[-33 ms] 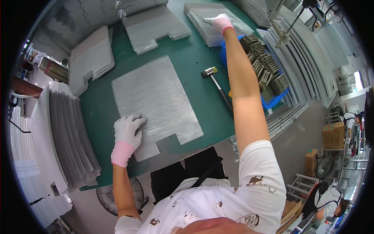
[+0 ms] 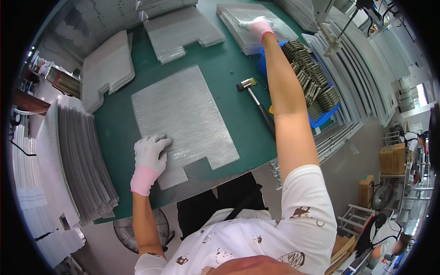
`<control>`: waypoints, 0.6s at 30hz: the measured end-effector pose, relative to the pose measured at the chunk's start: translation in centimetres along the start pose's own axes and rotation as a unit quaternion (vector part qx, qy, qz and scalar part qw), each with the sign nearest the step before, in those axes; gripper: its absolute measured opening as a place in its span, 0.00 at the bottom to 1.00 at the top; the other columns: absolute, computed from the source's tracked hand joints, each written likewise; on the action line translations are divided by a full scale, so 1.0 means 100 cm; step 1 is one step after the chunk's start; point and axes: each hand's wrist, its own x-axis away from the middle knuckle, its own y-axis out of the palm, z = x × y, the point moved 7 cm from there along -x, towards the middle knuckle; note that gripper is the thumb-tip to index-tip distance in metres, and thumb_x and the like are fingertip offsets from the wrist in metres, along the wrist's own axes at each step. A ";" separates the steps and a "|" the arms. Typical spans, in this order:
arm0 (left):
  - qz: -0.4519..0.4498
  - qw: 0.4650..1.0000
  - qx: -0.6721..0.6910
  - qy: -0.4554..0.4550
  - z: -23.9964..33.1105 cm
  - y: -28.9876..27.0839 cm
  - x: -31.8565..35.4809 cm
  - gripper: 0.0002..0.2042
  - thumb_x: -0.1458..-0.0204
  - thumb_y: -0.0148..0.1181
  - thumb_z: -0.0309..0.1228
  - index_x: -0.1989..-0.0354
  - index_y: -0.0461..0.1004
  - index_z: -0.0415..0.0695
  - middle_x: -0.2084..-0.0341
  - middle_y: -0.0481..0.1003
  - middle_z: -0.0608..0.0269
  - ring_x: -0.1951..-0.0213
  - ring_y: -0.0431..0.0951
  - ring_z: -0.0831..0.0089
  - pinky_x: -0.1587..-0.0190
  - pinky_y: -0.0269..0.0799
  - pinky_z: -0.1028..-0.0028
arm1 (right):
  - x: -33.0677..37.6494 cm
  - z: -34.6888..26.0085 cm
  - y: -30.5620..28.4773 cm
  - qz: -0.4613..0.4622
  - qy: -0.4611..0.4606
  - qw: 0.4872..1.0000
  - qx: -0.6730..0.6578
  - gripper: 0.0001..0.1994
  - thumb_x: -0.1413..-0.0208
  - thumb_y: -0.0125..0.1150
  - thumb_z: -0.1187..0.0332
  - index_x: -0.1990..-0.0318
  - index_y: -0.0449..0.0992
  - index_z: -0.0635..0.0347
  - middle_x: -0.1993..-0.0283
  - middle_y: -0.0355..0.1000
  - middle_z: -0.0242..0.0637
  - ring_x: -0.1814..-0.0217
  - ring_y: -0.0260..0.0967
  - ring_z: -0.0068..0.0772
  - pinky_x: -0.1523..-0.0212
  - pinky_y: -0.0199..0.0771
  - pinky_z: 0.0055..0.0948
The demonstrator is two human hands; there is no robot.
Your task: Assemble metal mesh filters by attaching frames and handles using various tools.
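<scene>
My left hand (image 2: 150, 158), in a grey-and-pink glove, rests on the lower left edge of a silver mesh sheet (image 2: 181, 110). Its fingers are apart and press on the mesh. The sheet lies flat on the green tabletop, with a notch cut in its near edge. At the far right, my right hand (image 2: 260, 26), gloved alike, reaches across to a stack of mesh sheets (image 2: 250, 41) and lies on its top with fingers stretched out. I cannot see it gripping any sheet. A hammer (image 2: 256, 101) with a black handle lies near my right forearm.
A blue bin (image 2: 321, 120) full of small metal pieces (image 2: 311, 75) sits under my right forearm. More cut mesh stacks (image 2: 181, 34) line the far side and left. A tall mesh stack (image 2: 80, 160) stands at the left edge. Long panels (image 2: 357, 68) lean at right.
My right hand's fingers have shifted slightly on the far stack. My left hand and the mesh sheet have stayed in place.
</scene>
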 end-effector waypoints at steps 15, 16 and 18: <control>-0.013 1.000 0.007 -0.004 0.005 -0.003 -0.005 0.15 0.61 0.57 0.21 0.61 0.77 0.49 0.57 0.75 0.63 0.52 0.71 0.59 0.46 0.61 0.61 | -0.012 0.024 0.026 -0.101 0.025 0.987 0.123 0.47 0.64 0.70 0.39 0.39 0.64 0.60 0.35 0.60 0.47 0.34 0.57 0.50 0.37 0.59 0.47; -0.020 1.000 0.006 -0.012 0.004 -0.002 -0.006 0.15 0.61 0.57 0.21 0.62 0.77 0.49 0.57 0.75 0.63 0.52 0.71 0.59 0.46 0.61 0.61 | -0.009 0.021 0.026 -0.088 0.025 0.986 0.143 0.47 0.64 0.70 0.39 0.39 0.65 0.60 0.36 0.60 0.48 0.34 0.58 0.51 0.38 0.60 0.47; -0.023 1.000 0.012 -0.012 0.004 -0.003 -0.003 0.15 0.61 0.57 0.21 0.62 0.77 0.49 0.57 0.75 0.63 0.52 0.70 0.59 0.46 0.61 0.61 | 0.000 0.012 0.024 -0.046 0.005 0.983 0.177 0.44 0.65 0.69 0.38 0.43 0.70 0.60 0.39 0.65 0.46 0.37 0.62 0.49 0.40 0.64 0.46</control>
